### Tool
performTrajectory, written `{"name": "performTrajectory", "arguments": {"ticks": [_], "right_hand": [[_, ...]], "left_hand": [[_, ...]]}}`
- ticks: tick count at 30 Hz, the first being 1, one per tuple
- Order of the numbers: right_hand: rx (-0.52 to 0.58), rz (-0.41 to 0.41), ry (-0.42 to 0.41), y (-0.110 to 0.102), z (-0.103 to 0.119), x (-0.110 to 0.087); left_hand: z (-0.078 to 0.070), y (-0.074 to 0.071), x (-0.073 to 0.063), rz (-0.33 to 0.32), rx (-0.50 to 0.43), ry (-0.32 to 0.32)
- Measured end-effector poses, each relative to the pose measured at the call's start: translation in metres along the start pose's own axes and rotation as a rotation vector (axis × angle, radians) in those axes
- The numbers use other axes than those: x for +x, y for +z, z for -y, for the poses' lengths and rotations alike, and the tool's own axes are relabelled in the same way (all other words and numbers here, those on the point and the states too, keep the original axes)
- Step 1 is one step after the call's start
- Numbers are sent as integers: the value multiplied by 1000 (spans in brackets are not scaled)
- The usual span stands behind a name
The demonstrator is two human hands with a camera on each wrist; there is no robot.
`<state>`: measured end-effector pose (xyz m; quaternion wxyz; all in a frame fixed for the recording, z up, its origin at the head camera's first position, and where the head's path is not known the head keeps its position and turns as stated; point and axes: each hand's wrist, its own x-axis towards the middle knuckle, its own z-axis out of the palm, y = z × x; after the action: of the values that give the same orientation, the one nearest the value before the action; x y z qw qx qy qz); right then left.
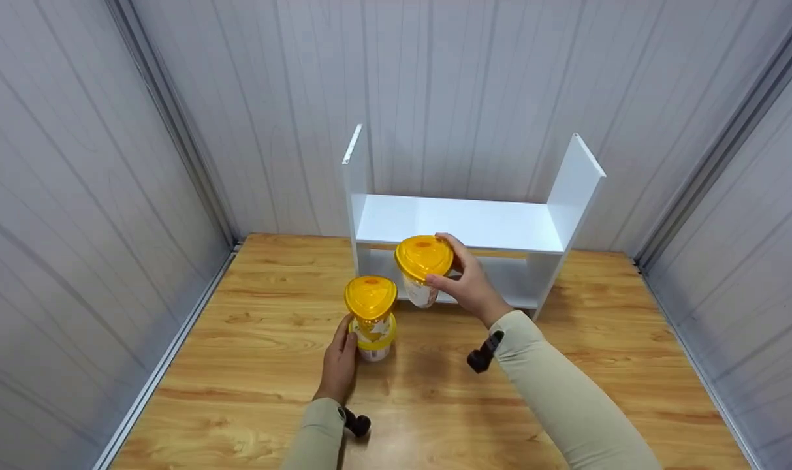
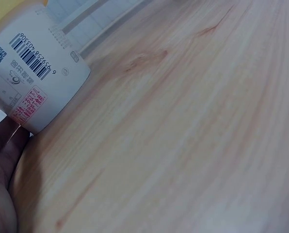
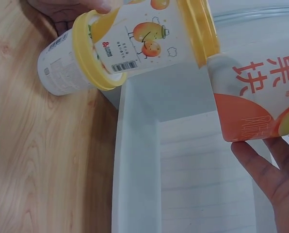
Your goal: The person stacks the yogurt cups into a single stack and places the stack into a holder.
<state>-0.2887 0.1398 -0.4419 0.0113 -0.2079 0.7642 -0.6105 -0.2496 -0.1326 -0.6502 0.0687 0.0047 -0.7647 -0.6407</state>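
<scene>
In the head view my right hand (image 1: pixel 472 282) holds a fruit cup (image 1: pixel 420 292) with an amber lid in the air, in front of the white shelf. The right wrist view shows this held cup (image 3: pixel 256 104) printed with orange fruit and large characters. My left hand (image 1: pixel 337 362) grips a stack from its left side. An amber-lidded fruit cup (image 1: pixel 371 297) tops this stack, resting on a white tub (image 1: pixel 374 355) with a yellow lid. The left wrist view shows the tub (image 2: pixel 52 82) with a barcode; most of the left hand is cut off there.
A white two-tier shelf (image 1: pixel 461 222) with upright side panels stands at the back of the wooden table (image 1: pixel 265 365). Pale panelled walls (image 1: pixel 291 98) close in the back and both sides. A black wrist camera (image 1: pixel 484 356) is strapped over the right sleeve.
</scene>
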Motion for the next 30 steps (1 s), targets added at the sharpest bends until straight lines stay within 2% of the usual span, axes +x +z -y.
{"name": "performTrajectory", "arguments": {"ticks": [10,21,30], "right_hand": [[16,-5,-42,4,2,7],[5,-3,-23,13,11,12],[-25,-15,-42,20,16,16]], "left_hand": [[0,0,-1,-3,7,-18],[2,-1,0,-10,11,9],[2,-2,0,8,-9,16]]}}
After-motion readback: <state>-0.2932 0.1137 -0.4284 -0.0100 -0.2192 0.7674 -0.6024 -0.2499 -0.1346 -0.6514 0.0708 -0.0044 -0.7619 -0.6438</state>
